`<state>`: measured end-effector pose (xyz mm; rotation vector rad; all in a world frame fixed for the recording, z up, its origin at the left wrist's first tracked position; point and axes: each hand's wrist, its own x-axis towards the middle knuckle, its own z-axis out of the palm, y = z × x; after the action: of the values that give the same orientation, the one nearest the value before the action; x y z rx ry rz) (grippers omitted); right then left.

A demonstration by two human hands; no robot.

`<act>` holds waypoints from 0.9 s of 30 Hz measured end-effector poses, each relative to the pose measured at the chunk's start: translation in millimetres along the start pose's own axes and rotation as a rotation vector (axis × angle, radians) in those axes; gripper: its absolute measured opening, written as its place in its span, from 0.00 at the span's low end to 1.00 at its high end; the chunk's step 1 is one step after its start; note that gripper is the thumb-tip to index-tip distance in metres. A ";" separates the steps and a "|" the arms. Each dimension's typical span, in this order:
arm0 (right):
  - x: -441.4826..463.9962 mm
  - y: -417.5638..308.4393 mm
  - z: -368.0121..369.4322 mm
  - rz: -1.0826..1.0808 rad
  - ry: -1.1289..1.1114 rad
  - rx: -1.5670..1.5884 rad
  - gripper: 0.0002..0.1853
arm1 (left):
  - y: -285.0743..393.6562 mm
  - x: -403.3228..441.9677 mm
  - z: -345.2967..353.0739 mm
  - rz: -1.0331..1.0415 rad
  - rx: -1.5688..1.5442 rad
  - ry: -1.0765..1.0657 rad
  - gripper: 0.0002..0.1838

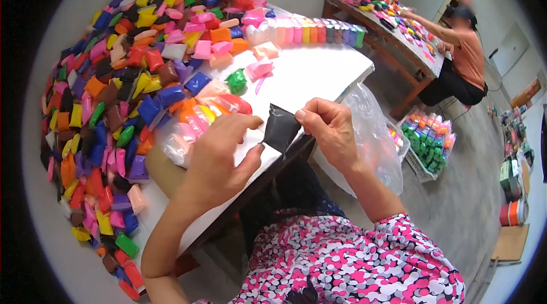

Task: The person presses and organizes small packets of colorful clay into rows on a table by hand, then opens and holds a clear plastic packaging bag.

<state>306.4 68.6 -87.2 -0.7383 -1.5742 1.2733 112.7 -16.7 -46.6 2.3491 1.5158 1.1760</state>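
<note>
A small black packet [280, 129] hangs over the front edge of the white table [319, 70]. My right hand [330, 127] pinches its upper right corner between thumb and finger. At the packet's left side is my left hand [219, 156], thumb and fingers spread apart; whether a fingertip touches the packet is hard to tell. Just behind my left hand lie clear bags with pink, orange and yellow packets [191, 124]. A green packet [236, 80] and a pink packet [259, 69] rest farther back on the table.
A large heap of coloured packets [108, 105] covers the left side. At the back stands a row of coloured packets [313, 32]. A clear plastic bag [370, 139] hangs at the right edge. Beyond are a filled crate [424, 144] and a person [467, 53] at another table [387, 16].
</note>
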 end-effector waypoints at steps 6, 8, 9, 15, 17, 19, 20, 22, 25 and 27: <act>-42.3 2.0 -12.2 0.050 -0.011 -0.028 0.13 | 48.6 5.9 -41.2 -0.605 -0.441 -0.324 0.21; -52.5 3.6 -14.7 0.023 -0.050 -0.066 0.13 | 65.9 5.0 -38.9 -0.657 -0.348 -0.339 0.19; -56.8 3.3 -13.4 0.017 -0.066 -0.056 0.13 | 72.5 2.4 -34.4 -0.679 -0.324 -0.315 0.19; -70.8 4.2 -21.4 -0.131 -0.171 -0.092 0.09 | 79.3 -13.2 13.2 -0.731 -0.475 -0.244 0.10; -73.1 1.5 -24.9 -0.150 -0.208 -0.108 0.09 | 70.4 -17.2 29.3 -0.705 -0.483 -0.228 0.08; -75.1 2.5 -29.4 -0.181 -0.216 -0.143 0.09 | 64.8 -20.2 44.0 -0.693 -0.527 -0.189 0.07; -75.8 5.4 -30.8 -0.203 -0.204 -0.168 0.09 | 64.1 -20.4 48.6 -0.681 -0.485 -0.199 0.06; -80.1 10.2 -32.3 -0.194 -0.169 -0.194 0.09 | 62.8 -19.9 56.7 -0.654 -0.403 -0.219 0.05; -85.7 17.3 -32.3 -0.086 -0.117 -0.148 0.09 | 58.3 -19.8 69.8 -0.533 -0.226 -0.172 0.06; -88.2 24.0 -33.3 0.018 -0.095 -0.068 0.10 | 51.8 -23.9 79.2 -0.531 -0.193 -0.020 0.07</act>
<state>367.2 10.3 -135.8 -0.7457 -1.6984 1.2897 197.4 -37.9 -90.2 1.6781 1.7710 1.0918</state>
